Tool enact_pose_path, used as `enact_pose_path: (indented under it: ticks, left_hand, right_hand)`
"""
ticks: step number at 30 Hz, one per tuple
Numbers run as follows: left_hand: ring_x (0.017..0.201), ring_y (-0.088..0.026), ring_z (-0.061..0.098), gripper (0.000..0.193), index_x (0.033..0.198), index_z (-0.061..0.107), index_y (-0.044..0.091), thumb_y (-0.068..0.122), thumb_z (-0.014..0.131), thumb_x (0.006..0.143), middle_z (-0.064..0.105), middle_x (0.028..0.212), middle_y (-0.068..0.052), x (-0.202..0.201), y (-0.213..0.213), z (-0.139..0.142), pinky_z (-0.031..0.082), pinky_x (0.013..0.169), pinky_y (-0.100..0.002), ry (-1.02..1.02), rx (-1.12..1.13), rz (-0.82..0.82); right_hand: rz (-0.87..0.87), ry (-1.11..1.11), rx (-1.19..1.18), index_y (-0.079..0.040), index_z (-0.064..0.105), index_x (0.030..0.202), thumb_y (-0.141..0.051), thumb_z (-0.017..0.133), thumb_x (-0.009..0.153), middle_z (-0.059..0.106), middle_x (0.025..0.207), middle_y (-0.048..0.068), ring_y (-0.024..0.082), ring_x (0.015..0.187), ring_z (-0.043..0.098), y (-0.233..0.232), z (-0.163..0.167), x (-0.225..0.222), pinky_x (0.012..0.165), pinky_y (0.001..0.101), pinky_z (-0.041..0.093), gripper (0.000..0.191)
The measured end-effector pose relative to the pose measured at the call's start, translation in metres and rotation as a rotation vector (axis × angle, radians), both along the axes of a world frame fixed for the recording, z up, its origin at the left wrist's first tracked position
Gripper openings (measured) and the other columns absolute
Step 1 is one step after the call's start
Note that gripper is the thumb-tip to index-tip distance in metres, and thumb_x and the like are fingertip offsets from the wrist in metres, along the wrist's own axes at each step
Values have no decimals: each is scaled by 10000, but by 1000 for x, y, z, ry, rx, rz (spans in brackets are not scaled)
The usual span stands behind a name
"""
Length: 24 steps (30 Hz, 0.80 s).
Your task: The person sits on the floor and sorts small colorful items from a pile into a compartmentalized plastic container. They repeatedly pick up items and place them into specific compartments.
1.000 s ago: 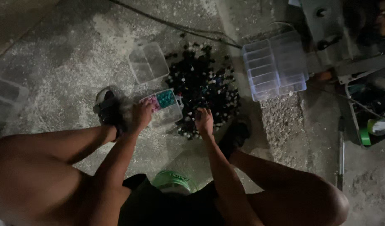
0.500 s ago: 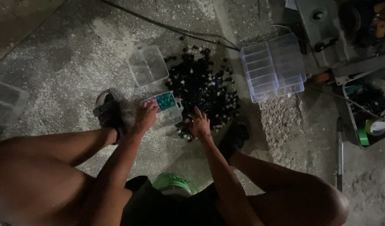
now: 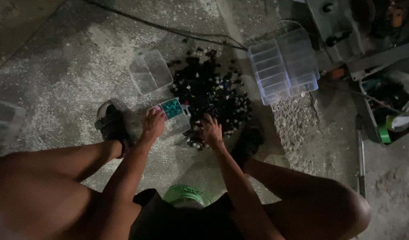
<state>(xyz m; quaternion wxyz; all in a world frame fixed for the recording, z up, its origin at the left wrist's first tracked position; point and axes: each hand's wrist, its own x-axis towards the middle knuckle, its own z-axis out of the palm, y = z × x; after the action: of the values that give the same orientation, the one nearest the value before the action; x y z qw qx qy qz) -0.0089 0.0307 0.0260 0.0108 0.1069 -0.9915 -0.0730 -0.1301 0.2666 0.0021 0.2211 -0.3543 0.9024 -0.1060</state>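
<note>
A: What sits under the hands?

B: A small clear box (image 3: 174, 116) on the floor (image 3: 57, 84), with teal bits in one compartment and something pink beside them. It lies just left of a dark pile (image 3: 211, 93) of small pieces, its edge touching the pile's fringe.

A: Which hand is on the box?

B: The left hand (image 3: 153, 126). It rests on the near left corner, fingers curled down over the rim. Whether they pinch a piece or only steady the box, I cannot tell.

A: And the right hand?

B: The right hand (image 3: 211, 132) lies on the near edge of the pile, fingers loosely spread and pointing away from the person. It looks to touch the pieces; I cannot tell if anything is pinched.

A: So how does the box lie from that hand?

B: Just to its left and a little farther out, near but apart. The box's long axis runs slantwise, from near left to far right. The left hand is the nearer one, already on it; the pile is nearest the right.

A: What else is around?

B: An empty clear tray (image 3: 150, 71) beyond the box, and a larger divided organiser (image 3: 282, 66) at the far right of the pile. A sandal (image 3: 110, 126) sits by the left hand, a green lid (image 3: 185, 195) between the knees, and a cable (image 3: 160, 26) crosses the floor beyond.
</note>
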Motion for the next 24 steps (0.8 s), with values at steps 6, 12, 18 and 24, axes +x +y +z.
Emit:
enact_pose_path:
  ticks: [6, 12, 18, 24]
  left_hand:
    - [1111, -334, 647, 160, 1032, 738, 115, 214, 702, 912, 694, 1096, -102, -2, -9, 8, 522, 986, -498, -80, 214, 103]
    - [998, -400, 652, 283, 1080, 744, 134, 178, 723, 800, 710, 1067, -141, 5, -32, 18, 515, 822, -536, -1, 160, 370]
    - [1008, -421, 652, 331, 1169, 730, 108, 158, 693, 844, 702, 1118, -179, 23, -48, 12, 531, 871, -524, 27, 214, 408]
    - [1047, -430, 655, 342, 1222, 718, 102, 116, 658, 885, 685, 1134, -210, 24, -48, 10, 533, 877, -530, 9, 241, 401]
  right_hand:
    - [24, 231, 128, -138, 716, 1147, -286, 687, 847, 422, 1584, 82, 366, 1342, 445, 13, -7, -26, 1094, 589, 404, 336]
    - [-383, 127, -321, -88, 681, 1275, -190, 691, 876, 594, 1323, 195, 446, 1171, 562, 42, 11, -46, 992, 518, 482, 411]
    - [-480, 31, -487, -126, 747, 1179, -200, 691, 964, 705, 1067, 189, 368, 967, 701, 40, 7, -52, 872, 444, 575, 234]
    - [-454, -1121, -70, -87, 762, 1207, -269, 714, 936, 747, 1035, 119, 281, 870, 677, 36, 3, -43, 799, 491, 554, 330]
